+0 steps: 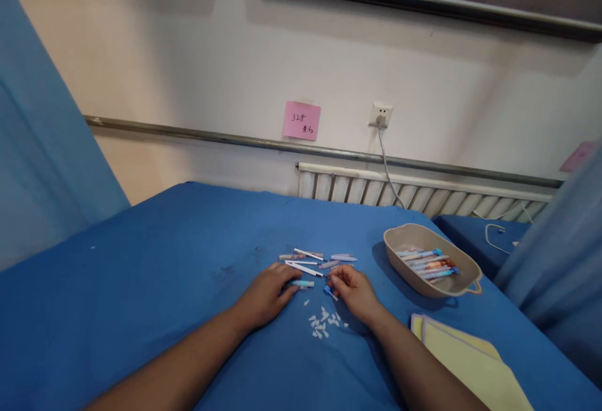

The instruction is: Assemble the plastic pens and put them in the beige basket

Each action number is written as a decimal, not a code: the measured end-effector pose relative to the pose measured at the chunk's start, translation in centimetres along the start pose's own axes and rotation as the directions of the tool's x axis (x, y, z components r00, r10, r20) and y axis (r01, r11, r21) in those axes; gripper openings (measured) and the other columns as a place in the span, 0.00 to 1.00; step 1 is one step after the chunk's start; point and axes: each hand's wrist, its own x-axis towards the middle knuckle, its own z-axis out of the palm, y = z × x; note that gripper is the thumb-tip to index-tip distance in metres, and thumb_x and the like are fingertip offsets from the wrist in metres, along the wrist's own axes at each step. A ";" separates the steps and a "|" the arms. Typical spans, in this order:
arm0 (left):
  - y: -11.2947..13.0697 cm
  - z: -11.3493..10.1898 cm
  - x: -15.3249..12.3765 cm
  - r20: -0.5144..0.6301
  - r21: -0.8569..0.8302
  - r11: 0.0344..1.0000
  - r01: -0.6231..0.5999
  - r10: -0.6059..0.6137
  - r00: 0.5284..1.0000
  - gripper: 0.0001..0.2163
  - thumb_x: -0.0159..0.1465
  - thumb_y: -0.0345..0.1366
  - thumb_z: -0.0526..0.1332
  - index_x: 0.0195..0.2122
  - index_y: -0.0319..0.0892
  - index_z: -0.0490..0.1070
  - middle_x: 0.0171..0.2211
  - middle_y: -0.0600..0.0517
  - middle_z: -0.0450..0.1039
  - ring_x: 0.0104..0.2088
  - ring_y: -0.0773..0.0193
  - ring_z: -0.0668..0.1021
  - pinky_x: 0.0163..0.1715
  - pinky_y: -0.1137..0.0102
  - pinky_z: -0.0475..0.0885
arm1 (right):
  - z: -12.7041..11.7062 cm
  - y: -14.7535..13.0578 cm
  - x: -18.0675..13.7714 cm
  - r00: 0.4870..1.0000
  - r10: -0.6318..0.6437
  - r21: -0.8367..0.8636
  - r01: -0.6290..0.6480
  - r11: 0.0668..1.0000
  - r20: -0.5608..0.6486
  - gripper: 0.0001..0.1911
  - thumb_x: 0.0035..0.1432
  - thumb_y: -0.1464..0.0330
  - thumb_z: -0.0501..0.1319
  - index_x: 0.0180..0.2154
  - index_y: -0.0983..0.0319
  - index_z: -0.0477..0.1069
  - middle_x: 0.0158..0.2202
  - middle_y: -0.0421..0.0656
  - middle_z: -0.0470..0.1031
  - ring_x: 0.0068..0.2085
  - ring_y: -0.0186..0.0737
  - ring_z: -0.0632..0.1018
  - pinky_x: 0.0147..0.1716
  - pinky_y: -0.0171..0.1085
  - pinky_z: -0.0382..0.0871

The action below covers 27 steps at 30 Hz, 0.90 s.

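My left hand (267, 292) rests on the blue table cloth (164, 260), its fingers closed on a short light-blue pen piece (303, 283). My right hand (353, 290) pinches a small blue-tipped part (329, 290) at its fingertips. Just beyond both hands lie several loose pen barrels and thin white refills (305, 261). Between my wrists sits a small heap of tiny white caps (323, 325).
A beige oval tray (463, 285) holding several assembled pens (430, 261) stands to the right. Yellow paper sheets (470, 361) lie at the front right. Behind the table are a white radiator (423, 194), a wall socket with a cable (380, 116) and a pink note (301, 120).
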 end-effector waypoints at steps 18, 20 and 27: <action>0.5 0.3 -0.2 0.036 -0.120 0.991 0.058 -0.054 0.998 0.05 0.59 0.35 0.57 0.36 0.44 0.70 0.38 0.52 0.72 0.41 0.60 0.71 0.44 0.67 0.64 | 0.5 -2.7 -1.2 0.938 -0.255 -0.659 0.346 0.668 0.235 0.13 0.59 0.69 0.54 0.42 0.56 0.75 0.49 0.43 0.73 0.50 0.43 0.70 0.50 0.42 0.61; 0.4 0.4 -0.2 0.014 -0.133 0.989 0.064 -0.063 0.998 0.05 0.60 0.35 0.56 0.36 0.44 0.70 0.37 0.52 0.72 0.40 0.61 0.71 0.43 0.67 0.65 | 0.7 -2.9 -1.4 0.936 -0.240 -0.691 0.353 0.631 0.259 0.14 0.59 0.69 0.53 0.44 0.56 0.74 0.49 0.43 0.72 0.50 0.43 0.69 0.49 0.41 0.60; 0.0 0.5 -0.2 -0.055 -0.198 0.966 0.165 -0.179 0.982 0.08 0.60 0.33 0.54 0.35 0.43 0.72 0.34 0.51 0.74 0.38 0.60 0.73 0.41 0.67 0.66 | 1.1 -3.3 -1.7 0.978 -0.180 -0.727 0.199 0.657 0.106 0.06 0.54 0.72 0.58 0.34 0.59 0.72 0.35 0.43 0.74 0.41 0.43 0.72 0.43 0.38 0.63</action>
